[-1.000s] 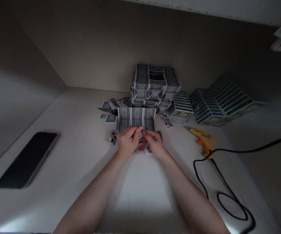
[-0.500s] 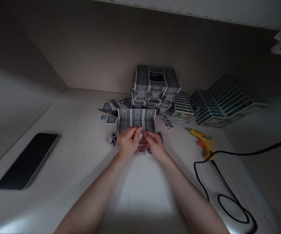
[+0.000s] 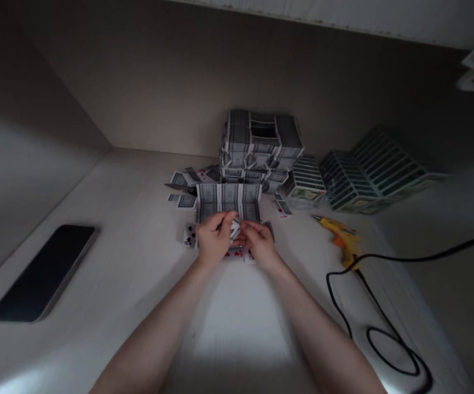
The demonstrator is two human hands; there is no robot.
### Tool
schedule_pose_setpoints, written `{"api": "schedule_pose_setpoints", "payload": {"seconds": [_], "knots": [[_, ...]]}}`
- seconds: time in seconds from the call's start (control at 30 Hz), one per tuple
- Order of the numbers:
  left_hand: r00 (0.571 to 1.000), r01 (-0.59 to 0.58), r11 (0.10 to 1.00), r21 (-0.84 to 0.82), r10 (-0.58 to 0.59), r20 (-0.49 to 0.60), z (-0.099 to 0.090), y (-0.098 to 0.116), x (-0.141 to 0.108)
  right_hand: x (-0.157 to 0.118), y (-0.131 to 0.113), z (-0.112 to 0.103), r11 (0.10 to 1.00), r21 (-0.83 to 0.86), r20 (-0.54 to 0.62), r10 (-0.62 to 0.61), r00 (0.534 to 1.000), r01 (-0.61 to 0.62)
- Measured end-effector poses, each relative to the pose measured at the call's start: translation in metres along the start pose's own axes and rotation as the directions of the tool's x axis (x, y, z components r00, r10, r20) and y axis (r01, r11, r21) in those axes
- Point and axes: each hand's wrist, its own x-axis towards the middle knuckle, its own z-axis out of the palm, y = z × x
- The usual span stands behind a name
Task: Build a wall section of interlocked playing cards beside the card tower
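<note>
Between my two hands is a small folded card piece [image 3: 235,229] with a patterned back. My left hand [image 3: 213,236] is closed on its left side, and my right hand [image 3: 259,241] pinches its right side. Just beyond them stands a panel of joined playing cards [image 3: 229,198], its lower part hidden by my hands. Behind it rises a larger card structure [image 3: 262,145] with an opening in its top. Face-up cards show below my fingers, and an eight card [image 3: 189,234] lies left of my left hand.
A yellow glue gun [image 3: 346,238] with a looping black cable lies to the right. A phone [image 3: 45,272] rests at the left. Card stacks [image 3: 306,179] stand at the back right. Scissors [image 3: 179,188] and loose cards lie left of the structure.
The folded card piece shows more between my hands, and my left-hand fingers have shifted slightly on it. The whole view has moved a little.
</note>
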Motion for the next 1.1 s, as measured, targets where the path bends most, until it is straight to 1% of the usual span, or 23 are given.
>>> {"api": "schedule_pose_setpoints", "payload": {"seconds": [0.07, 0.1, 0.23, 0.37, 0.43, 0.53, 0.6, 0.7, 0.77, 0.83, 0.9, 1.1], "knots": [[0.998, -0.07, 0.996, 0.05, 0.07, -0.001, -0.001, 0.0, 0.0, 0.0, 0.0, 0.0, 1.0, 0.008, 0.001, -0.006, 1.0, 0.006], [0.997, -0.078, 0.995, 0.056, 0.078, -0.009, -0.002, -0.001, 0.0, 0.0, 0.0, 0.0, 1.0, 0.01, 0.003, -0.009, 1.0, 0.009], [0.998, -0.04, 0.998, 0.051, 0.042, -0.044, -0.001, -0.004, 0.0, -0.001, -0.001, 0.001, 1.0, 0.017, -0.005, -0.006, 1.0, 0.006], [0.999, -0.018, 0.998, 0.059, 0.02, -0.041, 0.0, -0.006, 0.0, -0.003, -0.002, 0.002, 1.0, -0.028, -0.016, -0.014, 1.0, 0.013], [1.0, -0.012, 0.999, 0.036, 0.013, -0.019, 0.0, -0.007, 0.001, -0.004, -0.001, 0.003, 0.996, -0.077, -0.041, -0.044, 0.998, 0.04], [0.999, -0.036, 0.999, -0.006, 0.037, 0.03, -0.001, -0.005, 0.003, -0.007, 0.0, 0.004, 0.98, -0.162, -0.098, -0.135, 0.986, 0.118], [0.994, -0.096, 0.995, -0.008, 0.096, 0.059, -0.002, -0.003, 0.005, -0.008, 0.0, 0.004, 0.962, -0.204, -0.154, -0.216, 0.964, 0.183], [0.97, -0.212, 0.977, 0.006, 0.21, 0.121, -0.003, 0.0, 0.006, -0.008, 0.001, 0.001, 0.909, -0.283, -0.228, -0.372, 0.9, 0.305], [0.953, -0.273, 0.962, 0.01, 0.27, 0.136, -0.003, 0.0, 0.006, -0.007, 0.001, -0.002, 0.85, -0.367, -0.235, -0.479, 0.846, 0.379], [0.942, -0.318, 0.948, 0.018, 0.313, 0.12, -0.003, 0.0, 0.005, -0.006, 0.001, -0.005, 0.789, -0.448, -0.218, -0.552, 0.805, 0.42], [0.934, -0.348, 0.937, 0.035, 0.343, 0.104, -0.003, -0.001, 0.004, -0.005, 0.001, -0.007, 0.744, -0.51, -0.196, -0.589, 0.784, 0.432], [0.915, -0.395, 0.916, 0.064, 0.387, 0.117, -0.003, -0.001, 0.005, -0.005, 0.0, -0.008, 0.653, -0.604, -0.115, -0.639, 0.76, 0.458]]}}
